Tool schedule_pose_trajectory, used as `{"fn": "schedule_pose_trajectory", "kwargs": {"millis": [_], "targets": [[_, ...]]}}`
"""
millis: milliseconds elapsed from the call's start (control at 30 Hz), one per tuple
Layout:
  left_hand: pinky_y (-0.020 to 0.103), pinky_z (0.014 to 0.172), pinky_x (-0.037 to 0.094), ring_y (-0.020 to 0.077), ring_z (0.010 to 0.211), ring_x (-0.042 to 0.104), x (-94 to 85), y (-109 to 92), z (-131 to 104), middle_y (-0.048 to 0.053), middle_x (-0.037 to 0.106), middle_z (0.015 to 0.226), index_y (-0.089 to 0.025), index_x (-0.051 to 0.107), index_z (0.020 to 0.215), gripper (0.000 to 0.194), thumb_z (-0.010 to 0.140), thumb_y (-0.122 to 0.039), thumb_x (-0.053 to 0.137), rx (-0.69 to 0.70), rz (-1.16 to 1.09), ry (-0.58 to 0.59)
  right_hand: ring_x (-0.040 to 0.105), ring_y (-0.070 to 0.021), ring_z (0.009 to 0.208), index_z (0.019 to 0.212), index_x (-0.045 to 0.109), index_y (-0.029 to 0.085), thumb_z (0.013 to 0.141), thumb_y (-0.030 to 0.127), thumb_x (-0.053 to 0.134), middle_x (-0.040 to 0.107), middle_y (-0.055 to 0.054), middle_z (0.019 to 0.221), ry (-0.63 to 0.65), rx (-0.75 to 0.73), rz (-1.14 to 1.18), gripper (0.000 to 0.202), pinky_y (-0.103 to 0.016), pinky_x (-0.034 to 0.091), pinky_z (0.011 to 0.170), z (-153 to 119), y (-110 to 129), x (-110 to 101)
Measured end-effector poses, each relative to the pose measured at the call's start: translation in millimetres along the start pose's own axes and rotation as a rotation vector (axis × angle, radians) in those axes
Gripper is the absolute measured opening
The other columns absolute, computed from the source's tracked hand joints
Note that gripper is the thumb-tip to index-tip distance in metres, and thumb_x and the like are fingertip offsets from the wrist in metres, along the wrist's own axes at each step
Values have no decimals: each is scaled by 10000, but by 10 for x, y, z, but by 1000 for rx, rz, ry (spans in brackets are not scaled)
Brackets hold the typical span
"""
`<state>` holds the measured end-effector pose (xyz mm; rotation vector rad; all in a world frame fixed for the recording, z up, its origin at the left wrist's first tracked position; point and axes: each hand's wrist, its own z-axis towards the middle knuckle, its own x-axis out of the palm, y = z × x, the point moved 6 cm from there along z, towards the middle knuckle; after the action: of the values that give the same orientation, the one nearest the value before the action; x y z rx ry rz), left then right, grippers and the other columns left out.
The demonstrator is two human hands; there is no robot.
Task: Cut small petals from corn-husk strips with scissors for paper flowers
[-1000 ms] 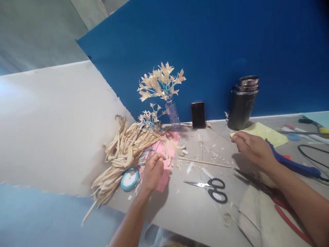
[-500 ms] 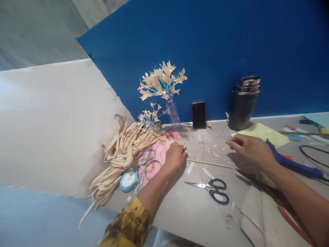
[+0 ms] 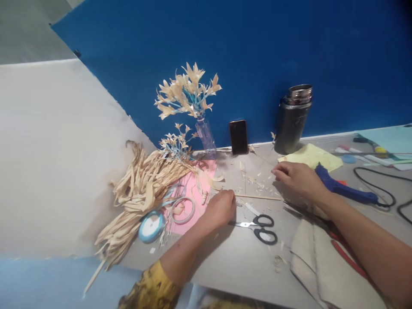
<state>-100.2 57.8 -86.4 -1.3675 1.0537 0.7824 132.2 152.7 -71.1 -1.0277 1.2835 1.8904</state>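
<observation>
My left hand (image 3: 221, 209) is closed above the table, its knuckles up and its fingertips hidden beneath. It covers the blade tips of the small black-handled scissors (image 3: 264, 229). A thin wooden stick (image 3: 259, 197) runs from beside this hand towards the right. My right hand (image 3: 298, 179) hovers past the stick's other end, thumb and fingers pinched together. Anything in either hand is too small or hidden to make out. Pale scraps (image 3: 257, 182) lie scattered between the hands. Left of my left hand is pink paper (image 3: 189, 214) with a ring-shaped tape roll (image 3: 182, 211) on it.
Dried husk strips (image 3: 141, 197) and a ribbon spool (image 3: 152, 226) lie at left. Husk flowers (image 3: 188, 90) stand in a clear plastic bottle (image 3: 206, 136). A phone (image 3: 238, 137) and dark flask (image 3: 292, 122) stand behind. A blue glue gun (image 3: 347, 189) and red-handled tool (image 3: 347, 257) are at right.
My left hand has moved off the pink paper, rightwards and nearer to me, over the scissors' tips. My right hand keeps its pinch in much the same place. The whole view has shifted slightly.
</observation>
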Motion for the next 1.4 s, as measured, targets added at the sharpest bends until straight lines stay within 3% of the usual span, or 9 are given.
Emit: {"fn": "schedule_pose_trajectory", "kwargs": {"millis": [300,400,600,700,767,900,1000,1167,1400], "targets": [[344,748,430,281,910,621,156,-355,69,159,656,1003,-164,660,972,217,848,-274,520,52,35,52,637,-237,747,785,686,233,876,350,507,746,-54,817,32,-48,-1,232,-301,373,608,5,10,50],[318,742,426,240,863,616,193,-381,85,116,659,918,-180,655,841,153,821,-178,503,86,19,81,642,-243,757,787,693,236,872,337,511,746,-54,811,39,-59,-7,225,-301,379,616,12,-1,55],[268,646,394,180,728,578,-349,-28,-449,34,644,746,-193,612,697,128,774,-148,519,26,-179,10,638,-236,725,782,700,242,868,328,521,748,-48,809,49,-68,-17,216,-297,373,599,30,-31,70],[241,579,386,150,634,556,-481,124,-834,0,640,701,-204,635,707,101,769,-184,557,-48,-400,182,634,-238,726,787,704,241,862,334,528,751,-52,826,63,-76,-12,212,-297,364,587,21,-27,101],[237,597,400,148,657,568,-515,140,-910,-4,653,734,-209,649,763,82,777,-190,570,-66,-435,172,633,-238,731,796,711,240,862,342,526,752,-57,843,71,-83,-8,221,-297,362,584,10,-15,118],[276,770,444,187,860,611,-402,-150,-573,38,696,914,-217,678,945,185,816,-176,552,154,-327,27,632,-228,726,802,719,235,871,344,507,751,-55,839,96,-109,-7,247,-292,372,593,-3,22,135],[309,890,424,222,1021,600,-117,-483,-229,75,693,1104,-227,682,1070,297,830,-147,526,353,-212,113,635,-225,740,807,717,226,874,334,506,751,-54,838,110,-132,-19,246,-292,377,615,0,42,136],[275,680,419,212,794,613,254,-585,17,51,703,847,-222,713,834,140,745,-164,622,229,-101,274,638,-224,762,824,719,219,878,335,506,754,-57,853,121,-142,-37,248,-285,374,627,6,41,141],[246,701,417,163,782,589,-231,-122,5,27,649,807,-172,657,735,86,770,-227,600,141,-256,44,634,-217,745,838,716,224,884,341,504,758,-56,858,154,-143,-35,246,-277,358,605,5,33,146]]}}
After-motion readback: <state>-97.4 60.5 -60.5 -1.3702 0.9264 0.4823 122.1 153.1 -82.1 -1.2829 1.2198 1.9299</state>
